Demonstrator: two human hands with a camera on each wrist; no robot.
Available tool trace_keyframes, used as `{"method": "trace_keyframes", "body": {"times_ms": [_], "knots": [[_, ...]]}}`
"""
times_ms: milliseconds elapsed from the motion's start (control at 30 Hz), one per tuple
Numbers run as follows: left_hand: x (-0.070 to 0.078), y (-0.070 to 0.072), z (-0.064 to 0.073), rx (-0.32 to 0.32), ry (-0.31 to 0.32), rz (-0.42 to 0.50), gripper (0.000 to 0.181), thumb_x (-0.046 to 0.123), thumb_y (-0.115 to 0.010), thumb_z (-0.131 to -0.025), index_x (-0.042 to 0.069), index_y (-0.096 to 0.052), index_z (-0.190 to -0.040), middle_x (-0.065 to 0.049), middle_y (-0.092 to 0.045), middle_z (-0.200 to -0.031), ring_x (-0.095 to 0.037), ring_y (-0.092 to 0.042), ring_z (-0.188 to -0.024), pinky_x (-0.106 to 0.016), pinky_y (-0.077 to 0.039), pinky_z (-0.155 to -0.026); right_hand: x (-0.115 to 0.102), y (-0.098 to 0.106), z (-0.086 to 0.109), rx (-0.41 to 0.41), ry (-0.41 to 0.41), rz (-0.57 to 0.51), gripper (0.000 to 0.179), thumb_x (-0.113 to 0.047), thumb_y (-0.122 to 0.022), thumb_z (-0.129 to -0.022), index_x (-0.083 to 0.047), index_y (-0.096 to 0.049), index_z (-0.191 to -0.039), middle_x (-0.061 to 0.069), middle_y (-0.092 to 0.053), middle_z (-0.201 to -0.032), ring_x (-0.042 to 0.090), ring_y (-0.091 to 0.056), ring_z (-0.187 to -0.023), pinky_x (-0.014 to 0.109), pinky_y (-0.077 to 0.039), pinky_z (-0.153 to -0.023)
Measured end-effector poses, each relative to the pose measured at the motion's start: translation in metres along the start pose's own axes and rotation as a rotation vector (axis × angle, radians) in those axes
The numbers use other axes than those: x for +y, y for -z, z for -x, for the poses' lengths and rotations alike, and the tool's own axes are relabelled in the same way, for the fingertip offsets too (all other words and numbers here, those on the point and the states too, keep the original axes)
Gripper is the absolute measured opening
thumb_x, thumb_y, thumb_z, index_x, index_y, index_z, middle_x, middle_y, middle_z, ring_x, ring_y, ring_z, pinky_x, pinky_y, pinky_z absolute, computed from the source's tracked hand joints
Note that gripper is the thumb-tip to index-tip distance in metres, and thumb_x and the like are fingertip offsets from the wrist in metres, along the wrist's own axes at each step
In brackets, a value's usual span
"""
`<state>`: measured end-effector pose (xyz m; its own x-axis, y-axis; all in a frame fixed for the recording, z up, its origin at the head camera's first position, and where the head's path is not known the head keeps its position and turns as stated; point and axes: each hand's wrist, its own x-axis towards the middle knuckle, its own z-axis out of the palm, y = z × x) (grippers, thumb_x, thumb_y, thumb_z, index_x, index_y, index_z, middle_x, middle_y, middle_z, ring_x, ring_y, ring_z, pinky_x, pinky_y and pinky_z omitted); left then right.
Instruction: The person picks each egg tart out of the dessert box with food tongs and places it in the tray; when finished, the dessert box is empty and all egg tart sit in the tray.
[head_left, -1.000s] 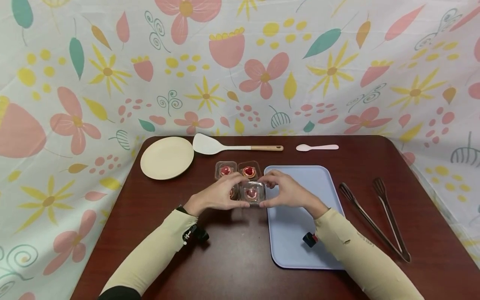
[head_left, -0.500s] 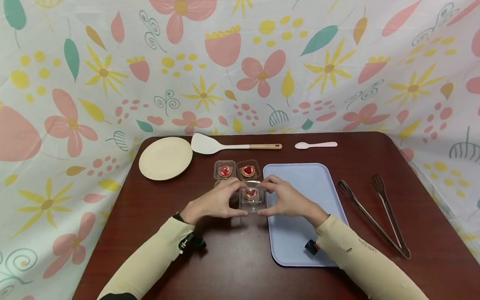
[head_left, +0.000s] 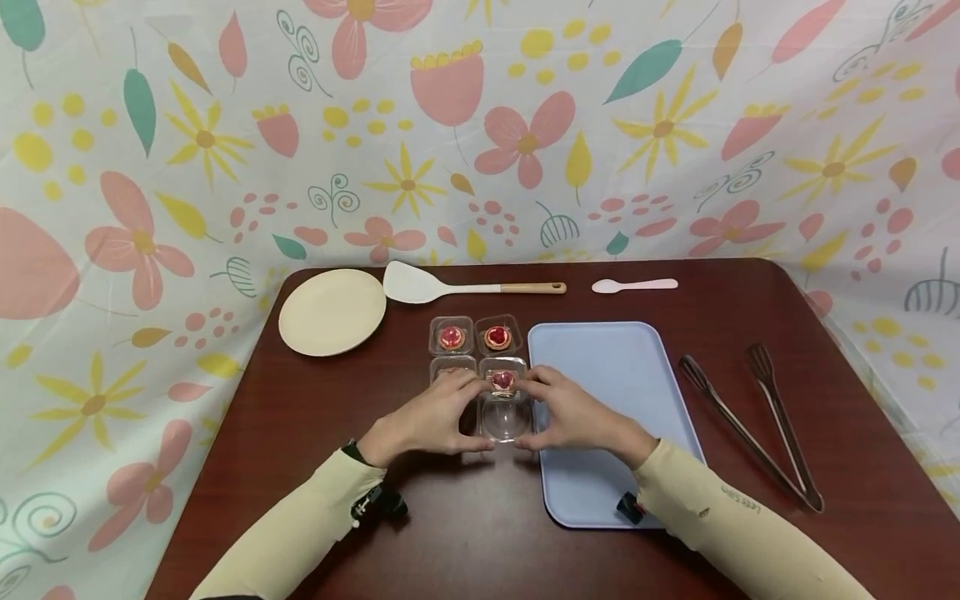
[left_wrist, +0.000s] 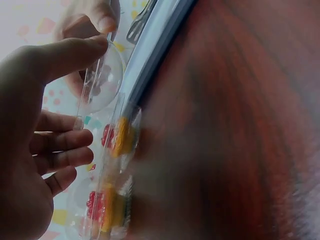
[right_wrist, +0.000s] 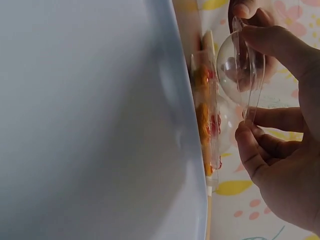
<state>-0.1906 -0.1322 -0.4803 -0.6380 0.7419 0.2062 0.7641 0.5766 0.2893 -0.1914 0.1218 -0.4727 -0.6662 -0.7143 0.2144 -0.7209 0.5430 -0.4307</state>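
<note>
Grip: my left hand [head_left: 426,417] and right hand [head_left: 583,417], fingers moderately spread, pinch a clear domed lid [head_left: 506,420] | Hold: opposite edges, probably keeping it level | Near: red-topped tart [head_left: 502,381]

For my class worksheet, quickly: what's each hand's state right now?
Left hand: holding the clear lid.
Right hand: holding the same clear lid.

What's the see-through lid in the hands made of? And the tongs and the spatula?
The lid: probably thin, glossy plastic, since it's see-through with bright glints.
The tongs: likely smooth metal; they're grey and gleam.
The spatula: its smooth white blade could be plastic or silicone; its light-brown handle looks wooden.
</note>
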Motion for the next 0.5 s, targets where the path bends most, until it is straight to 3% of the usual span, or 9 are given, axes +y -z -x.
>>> {"method": "trace_keyframes", "body": {"times_ms": [500], "knots": [[0.012, -0.011, 0.011, 0.018, -0.003, -0.05, 0.075, 0.06, -0.077, -0.071, 0.011, -0.058, -0.125, 0.0, -0.057, -0.114, -0.015, -0.05, -0.108, -0.037, -0.04, -0.088, -0.009, -0.012, 0.013, 0.042, 0.024, 0.094, 0.078, -0.049, -0.087, -0.063, -0.001, -0.064, -0.119, 0.005, -0.054, -0.111, 0.016, -0.051, -0.102, 0.033, -0.049, -0.086]]}}
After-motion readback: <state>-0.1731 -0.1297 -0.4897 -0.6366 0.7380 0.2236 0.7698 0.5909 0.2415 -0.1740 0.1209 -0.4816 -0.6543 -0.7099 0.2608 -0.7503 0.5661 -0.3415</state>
